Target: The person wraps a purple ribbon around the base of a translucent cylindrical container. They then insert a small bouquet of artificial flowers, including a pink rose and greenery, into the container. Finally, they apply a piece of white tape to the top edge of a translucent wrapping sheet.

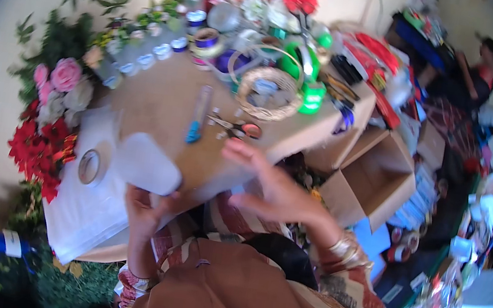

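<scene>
My left hand (pixel 146 211) grips the near edge of a whitish translucent rounded piece (pixel 148 164), perhaps a plastic container, raised at the table's front edge. My right hand (pixel 272 190) is held out over the table edge, blurred, fingers apart, with nothing in it. Just beyond its fingertips lie scissors (pixel 236 127) with orange and black handles, amid small white scraps. Left of them rests a slim clear item with a blue end (pixel 196 121). A roll of tape (pixel 91 166) sits on white sheeting (pixel 77 215) to the left of my left hand.
A wicker basket (pixel 266 112) with a hoop handle stands at the back, beside ribbon spools (pixel 206 39) and a green tape dispenser (pixel 312 98). Artificial flowers (pixel 66 76) line the left side. An open cardboard box (pixel 371 176) stands right of the table (pixel 155 98). A person (pixel 479 78) is at far right.
</scene>
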{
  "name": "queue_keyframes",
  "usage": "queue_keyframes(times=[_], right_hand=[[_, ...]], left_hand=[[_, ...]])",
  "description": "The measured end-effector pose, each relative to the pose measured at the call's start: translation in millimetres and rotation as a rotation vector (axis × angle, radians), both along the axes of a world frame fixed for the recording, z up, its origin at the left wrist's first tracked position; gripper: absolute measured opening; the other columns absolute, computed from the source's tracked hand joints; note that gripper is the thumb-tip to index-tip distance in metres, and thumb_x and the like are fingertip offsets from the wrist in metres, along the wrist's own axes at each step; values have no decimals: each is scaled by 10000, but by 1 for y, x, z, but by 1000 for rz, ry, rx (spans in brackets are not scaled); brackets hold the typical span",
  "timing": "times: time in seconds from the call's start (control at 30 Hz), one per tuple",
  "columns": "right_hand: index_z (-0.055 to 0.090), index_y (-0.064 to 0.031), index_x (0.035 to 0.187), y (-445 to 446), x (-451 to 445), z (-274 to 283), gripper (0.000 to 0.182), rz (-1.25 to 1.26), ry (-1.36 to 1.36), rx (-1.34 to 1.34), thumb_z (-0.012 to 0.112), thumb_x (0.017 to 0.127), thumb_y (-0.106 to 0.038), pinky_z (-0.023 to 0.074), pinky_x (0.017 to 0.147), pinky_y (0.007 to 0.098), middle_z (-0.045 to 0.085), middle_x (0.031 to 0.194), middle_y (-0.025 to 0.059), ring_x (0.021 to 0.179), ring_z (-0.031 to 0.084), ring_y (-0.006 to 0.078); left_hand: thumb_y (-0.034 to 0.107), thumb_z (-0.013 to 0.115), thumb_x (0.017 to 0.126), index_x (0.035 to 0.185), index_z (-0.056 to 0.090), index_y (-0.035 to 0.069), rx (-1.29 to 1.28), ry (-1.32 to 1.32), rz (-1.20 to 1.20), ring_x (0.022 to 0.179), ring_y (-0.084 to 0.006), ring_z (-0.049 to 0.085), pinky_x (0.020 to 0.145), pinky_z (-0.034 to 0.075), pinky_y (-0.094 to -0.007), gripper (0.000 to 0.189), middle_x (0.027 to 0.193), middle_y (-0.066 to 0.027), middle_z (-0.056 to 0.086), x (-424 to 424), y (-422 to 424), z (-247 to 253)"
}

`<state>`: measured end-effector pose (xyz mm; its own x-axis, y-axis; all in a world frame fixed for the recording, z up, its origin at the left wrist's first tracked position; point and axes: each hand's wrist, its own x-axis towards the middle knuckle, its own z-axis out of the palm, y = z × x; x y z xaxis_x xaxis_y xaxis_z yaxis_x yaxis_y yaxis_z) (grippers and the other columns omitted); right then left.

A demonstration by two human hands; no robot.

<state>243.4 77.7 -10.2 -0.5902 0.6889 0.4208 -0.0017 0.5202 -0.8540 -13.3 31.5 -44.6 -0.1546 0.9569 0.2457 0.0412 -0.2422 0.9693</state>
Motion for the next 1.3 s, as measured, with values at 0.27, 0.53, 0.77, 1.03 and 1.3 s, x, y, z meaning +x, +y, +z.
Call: queue_keyframes(times=[0.27,0.53,0.77,1.03,1.3], right_hand=[[639,-8,806,-7,194,-64,201,-497,-764,-315,558,816,-191,484,679,311,649,765,104,714,622,207],[683,-81,803,-98,293,-315,136,-341,-1453,-966,573,741,-131,493,661,392,657,820,135,732,640,277],[668,-72,866,-164,302,-425,165,-784,-1276,-814,585,733,-124,501,679,389,647,896,149,799,633,296],[656,-68,908,-164,270,-434,190,-1189,-1087,-800,593,739,-130,504,700,385,636,951,153,861,624,303],[654,-34,839,-109,298,-317,150,-405,-1466,-1372,617,764,-159,514,692,356,654,905,114,810,637,232]], left_hand=[[17,683,746,1133,505,-20,-87,284,185,995,-160,542,872,409,-280,428,1079,-91,577,-14,58,-14],[81,710,733,1144,510,-44,-97,574,222,1015,-186,524,918,373,-297,474,1094,-109,566,-9,87,-23],[29,697,726,1219,440,-46,22,621,215,1108,-210,473,970,329,-313,561,1180,-135,518,-13,84,-28],[38,705,715,1304,294,-29,12,489,250,1188,-240,400,1008,307,-364,721,1287,-166,413,-19,62,-28],[244,626,809,1190,224,-7,603,430,684,1117,-341,451,996,350,-491,608,1195,-226,448,-38,30,-3]])
